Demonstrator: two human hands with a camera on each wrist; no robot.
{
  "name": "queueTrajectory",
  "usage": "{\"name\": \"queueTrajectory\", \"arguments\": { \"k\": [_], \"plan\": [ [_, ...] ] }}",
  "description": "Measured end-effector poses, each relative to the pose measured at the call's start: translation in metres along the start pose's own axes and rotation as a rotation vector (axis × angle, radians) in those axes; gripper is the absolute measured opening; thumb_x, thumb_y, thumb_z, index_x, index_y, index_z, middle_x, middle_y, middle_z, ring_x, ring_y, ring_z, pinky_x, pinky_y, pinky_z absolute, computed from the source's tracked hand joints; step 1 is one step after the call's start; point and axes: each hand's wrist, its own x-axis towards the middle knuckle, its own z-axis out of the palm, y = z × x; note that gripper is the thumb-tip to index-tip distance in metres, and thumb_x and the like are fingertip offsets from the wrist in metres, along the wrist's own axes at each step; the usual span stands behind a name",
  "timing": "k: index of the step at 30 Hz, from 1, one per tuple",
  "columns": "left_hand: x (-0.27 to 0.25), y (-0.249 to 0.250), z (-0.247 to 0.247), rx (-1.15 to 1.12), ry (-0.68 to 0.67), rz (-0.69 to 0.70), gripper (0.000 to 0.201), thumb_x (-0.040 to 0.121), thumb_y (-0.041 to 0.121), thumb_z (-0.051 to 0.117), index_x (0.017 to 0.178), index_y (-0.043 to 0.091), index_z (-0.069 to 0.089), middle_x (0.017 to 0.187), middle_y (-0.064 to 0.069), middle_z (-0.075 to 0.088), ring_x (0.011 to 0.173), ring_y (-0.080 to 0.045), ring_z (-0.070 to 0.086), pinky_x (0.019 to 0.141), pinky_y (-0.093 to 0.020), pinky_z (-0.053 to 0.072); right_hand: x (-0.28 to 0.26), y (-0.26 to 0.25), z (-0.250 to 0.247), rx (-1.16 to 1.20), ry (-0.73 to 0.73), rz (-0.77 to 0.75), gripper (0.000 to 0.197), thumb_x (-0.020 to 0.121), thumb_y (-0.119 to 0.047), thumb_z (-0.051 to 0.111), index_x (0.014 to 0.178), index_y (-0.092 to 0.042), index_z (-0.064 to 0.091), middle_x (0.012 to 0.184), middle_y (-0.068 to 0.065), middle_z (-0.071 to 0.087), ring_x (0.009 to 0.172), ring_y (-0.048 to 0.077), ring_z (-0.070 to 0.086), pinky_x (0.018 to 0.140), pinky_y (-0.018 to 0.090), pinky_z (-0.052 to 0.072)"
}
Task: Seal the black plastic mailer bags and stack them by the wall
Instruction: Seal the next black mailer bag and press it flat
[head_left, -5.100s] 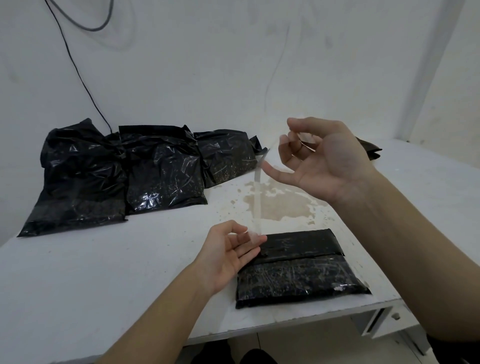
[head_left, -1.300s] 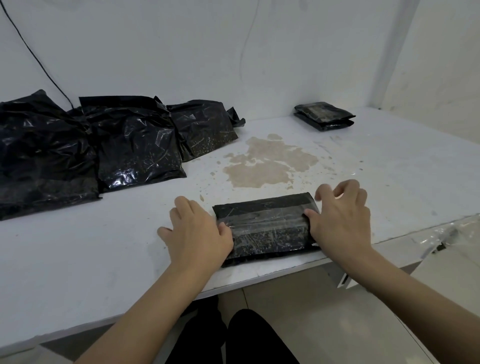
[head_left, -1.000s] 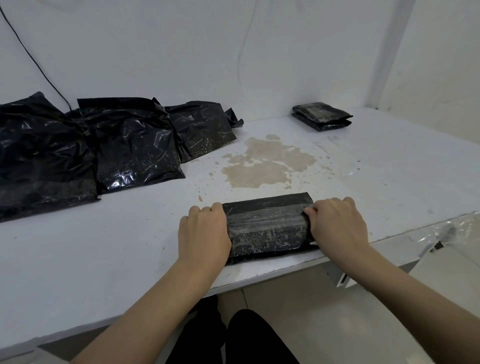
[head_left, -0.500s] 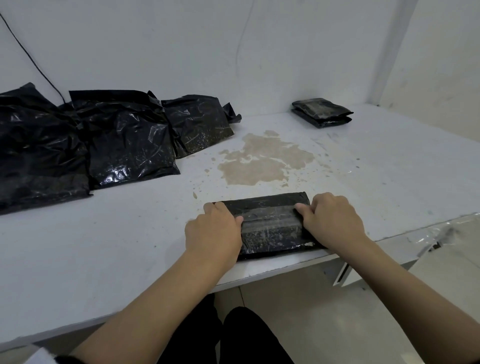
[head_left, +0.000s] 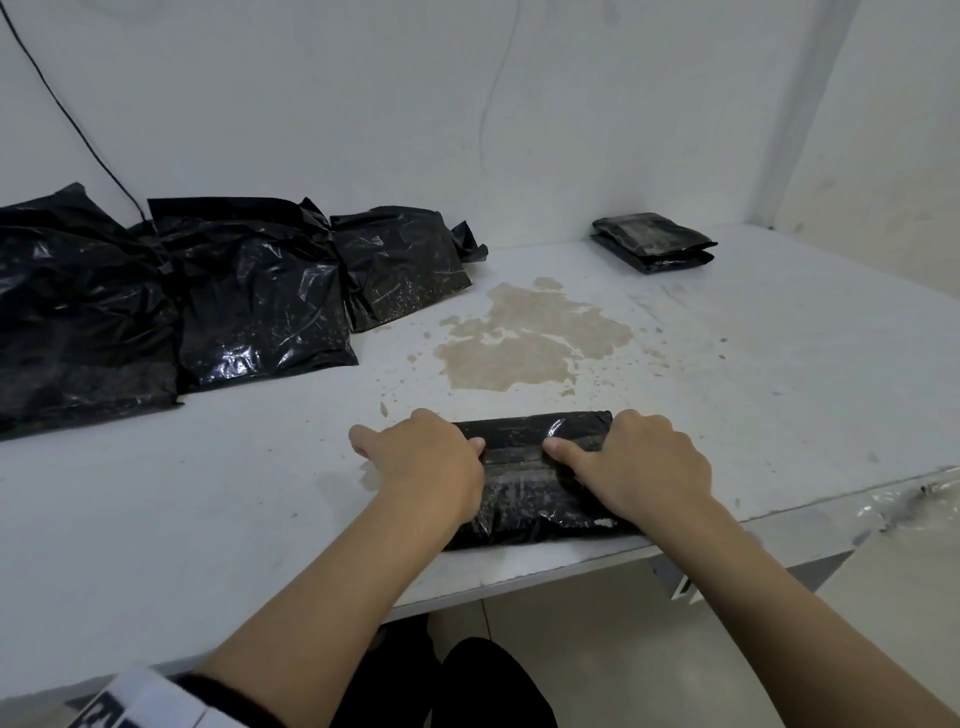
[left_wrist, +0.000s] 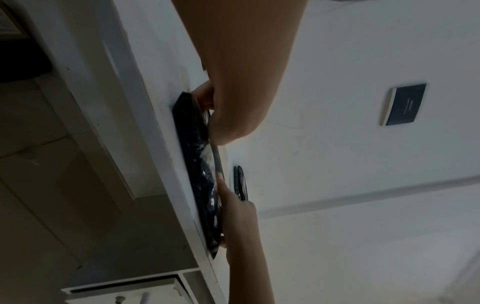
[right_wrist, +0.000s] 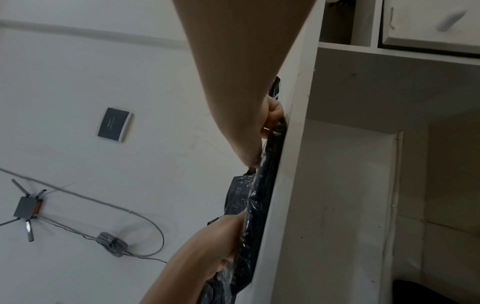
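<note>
A folded black mailer bag (head_left: 524, 483) lies flat near the front edge of the white table (head_left: 208, 493). My left hand (head_left: 426, 457) covers its left end and my right hand (head_left: 634, 457) covers its right end. On each hand the fingers curl over the bag's end and the thumb presses on the folded flap; the two thumbs point at each other. The left wrist view shows my left hand (left_wrist: 218, 123) clamped on the bag (left_wrist: 200, 164). In the right wrist view my right hand (right_wrist: 267, 123) grips the same bag (right_wrist: 259, 205). Two sealed bags (head_left: 654, 249) are stacked by the back wall.
Three larger crumpled black bags (head_left: 249, 291) lean against the wall at the back left. A brown stain (head_left: 519, 338) marks the middle of the table. Crumpled clear plastic (head_left: 909, 504) hangs at the table's right front edge. A black cable (head_left: 67, 119) runs down the wall.
Five seconds ago my right hand pulled a clear strip up off the flap. Since then the flap was folded down, and both hands have slid inward along the bag, bringing the thumbs closer together.
</note>
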Motion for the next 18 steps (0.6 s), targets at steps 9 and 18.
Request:
{"name": "queueTrajectory", "arguments": {
  "k": [9,18],
  "plan": [
    [-0.016,-0.009,0.008,-0.295,0.104,-0.051,0.069,0.093,0.065,0.031,0.126,0.005,0.038,0.122,-0.01,0.05,0.109,-0.029,0.049,0.09,-0.04,0.034,-0.007,-0.002,0.01,-0.019,0.076,-0.012,0.052,0.096,-0.058,0.032,0.093,-0.008,0.047,0.086,0.006,0.051,0.102,0.028,0.054,0.064,0.031,0.037],
    [-0.026,-0.018,0.036,-0.657,0.329,0.064,0.054,0.094,0.056,0.035,0.119,0.008,0.044,0.121,-0.008,0.046,0.111,-0.024,0.043,0.091,-0.033,0.04,-0.011,-0.006,0.003,0.011,0.036,-0.023,0.042,0.104,-0.037,0.024,0.096,-0.007,0.051,0.095,0.009,0.056,0.101,0.029,0.051,0.082,0.034,0.039]
  ]
}}
